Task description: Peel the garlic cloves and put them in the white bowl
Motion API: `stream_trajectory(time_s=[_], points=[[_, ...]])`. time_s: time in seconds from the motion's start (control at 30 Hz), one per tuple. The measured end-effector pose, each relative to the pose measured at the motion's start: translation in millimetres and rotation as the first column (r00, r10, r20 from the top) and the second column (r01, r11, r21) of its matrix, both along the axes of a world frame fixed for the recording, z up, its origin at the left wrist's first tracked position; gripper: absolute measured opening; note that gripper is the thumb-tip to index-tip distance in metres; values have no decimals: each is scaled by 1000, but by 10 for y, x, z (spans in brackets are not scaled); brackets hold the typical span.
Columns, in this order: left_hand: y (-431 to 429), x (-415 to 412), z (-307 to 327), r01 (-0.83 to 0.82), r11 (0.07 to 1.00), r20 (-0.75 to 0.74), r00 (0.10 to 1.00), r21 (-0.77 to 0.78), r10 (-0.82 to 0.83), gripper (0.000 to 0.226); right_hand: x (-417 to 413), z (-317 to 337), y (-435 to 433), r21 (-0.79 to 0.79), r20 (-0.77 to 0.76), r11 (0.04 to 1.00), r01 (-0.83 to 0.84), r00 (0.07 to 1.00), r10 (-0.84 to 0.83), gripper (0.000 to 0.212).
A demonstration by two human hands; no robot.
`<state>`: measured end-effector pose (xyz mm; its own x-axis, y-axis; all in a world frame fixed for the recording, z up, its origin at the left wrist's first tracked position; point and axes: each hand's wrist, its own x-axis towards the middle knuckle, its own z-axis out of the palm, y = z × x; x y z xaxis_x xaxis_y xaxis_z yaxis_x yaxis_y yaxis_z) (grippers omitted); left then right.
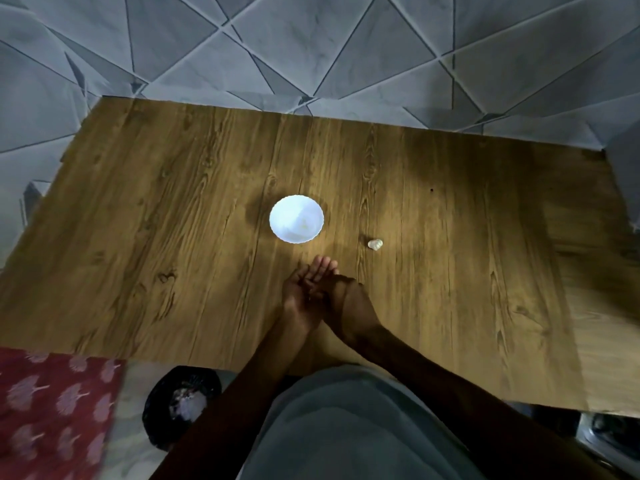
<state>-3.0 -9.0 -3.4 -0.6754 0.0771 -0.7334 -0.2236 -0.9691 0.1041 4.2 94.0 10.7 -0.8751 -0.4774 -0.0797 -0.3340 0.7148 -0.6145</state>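
Head view: wood-grain table (156, 220) w/ white bowl (280, 216), grey triangle tiles (311, 46) beyond.

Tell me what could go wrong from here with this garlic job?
The small pale garlic clove lies loose on the brown wooden table, to the right of the round white bowl; a passing arm might knock it away. The left hand and right hand meet in front of the bowl, and what they hold, if anything, is hidden; a clove there could slip out short of the bowl.
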Motion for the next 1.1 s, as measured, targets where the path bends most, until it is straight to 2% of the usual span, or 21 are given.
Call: stream_trajectory(time_s=[0.07, 0.13, 0.17, 0.2, 0.27, 0.4, 0.5, 0.63, 0.8, 0.87, 0.93, 1.0, 1.03, 1.1], points=[[24, -9, -7, -53, 996, 2, 999, 70, 53, 39, -11, 1, 0, 8, -27, 996, 90, 996, -90, 19], [18, -25, -17, -75, 995, -1, 997, 69, 75, 37, -61, 20, 89, -127, 33, 970, 208, 978, -206, 9], [8, -32, -31, -78, 996, 4, 997, 40, 77, 35, -92, 6, 177, -177, 64, 945, 276, 961, -269, 11], [-10, -37, -50, -70, 998, 13, 997, 5, 70, 34, -122, -8, 283, -184, 80, 925, 333, 943, -323, 16], [-58, -28, -73, -44, 998, 21, 999, -39, 45, 35, -149, -94, 532, -75, 68, 920, 384, 923, -380, 21], [-151, 17, -110, -19, 999, 11, 1000, -30, 20, 36, -36, -297, 861, 155, 2, 938, 309, 950, -313, 18], [-169, 30, -109, -3, 999, 10, 1000, -44, 3, 36, 50, -365, 851, 136, -77, 963, 234, 971, -226, 16], [-179, 56, -113, 12, 998, 8, 1000, -58, -12, 36, 99, -410, 749, 101, -118, 950, 295, 952, -283, 5], [-190, 87, -104, 51, 996, 12, 999, -79, -50, 46, 104, -487, 696, 150, -139, 937, 315, 945, -295, 14], [-197, 102, -96, 80, 993, 17, 997, -83, -79, 51, 124, -498, 658, 202, -166, 932, 301, 948, -270, 10], [-197, 112, -82, 101, 991, 32, 995, -87, -99, 45, 144, -486, 618, 272, -158, 926, 261, 962, -224, 6], [-211, 136, -81, 122, 989, 42, 992, -89, -118, 40, 171, -485, 576, 348, -103, 913, 213, 977, -189, 23], [-221, 155, -81, 127, 988, 47, 991, -90, -123, 39, 164, -441, 539, 357, -33, 911, 207, 977, -210, 26], [-236, 197, -78, 129, 987, 58, 991, -96, -124, 38, 162, -334, 450, 289, 65, 907, 307, 939, -338, 15]])
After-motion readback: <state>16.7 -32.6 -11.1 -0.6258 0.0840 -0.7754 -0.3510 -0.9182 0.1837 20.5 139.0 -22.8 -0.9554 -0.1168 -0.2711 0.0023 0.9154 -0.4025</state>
